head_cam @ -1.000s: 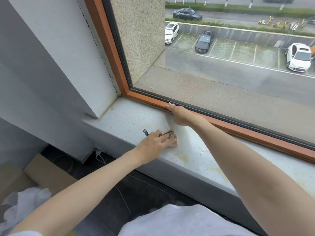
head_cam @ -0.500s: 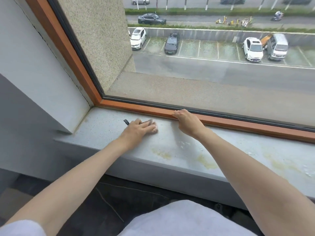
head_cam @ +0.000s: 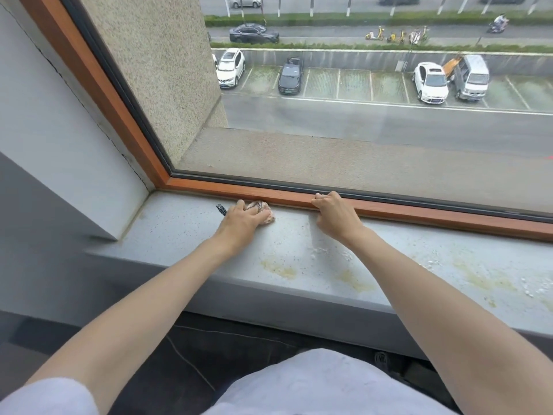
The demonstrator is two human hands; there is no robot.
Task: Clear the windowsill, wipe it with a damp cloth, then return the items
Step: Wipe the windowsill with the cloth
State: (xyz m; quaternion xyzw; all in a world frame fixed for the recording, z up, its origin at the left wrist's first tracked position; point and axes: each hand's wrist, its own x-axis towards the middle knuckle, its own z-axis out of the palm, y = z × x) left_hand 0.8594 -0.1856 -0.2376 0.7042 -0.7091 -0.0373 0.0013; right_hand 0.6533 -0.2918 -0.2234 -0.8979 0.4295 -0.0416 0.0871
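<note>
Grip of the left hand: fingers bent over one bunched cloth, pressing it onto the windowsill at the back, just beside the foot of the window frame. A dark patterned tail of the cloth pokes out to the left of the hand.

Grip of the right hand: fingers hooked narrowly over the frame's lower rail, near the left hand but apart from it. The two bare forearms cross the sill's front edge and hide part of its surface.

One glass pane fills the upper view. Through it appear a rough outer wall at left and a car park.

One pale speckled sill runs the full width.

Four vehicles stand in the marked bays: a white SUV, a dark car, a white car and a grey van. Two further cars sit on the road behind, and three yellow scooters stand by the hedge.

At least three yellowish stains lie along the sill's front edge, right of the cloth. White crumbs lie in two scatters, one by the right wrist and one at the far right.
</note>
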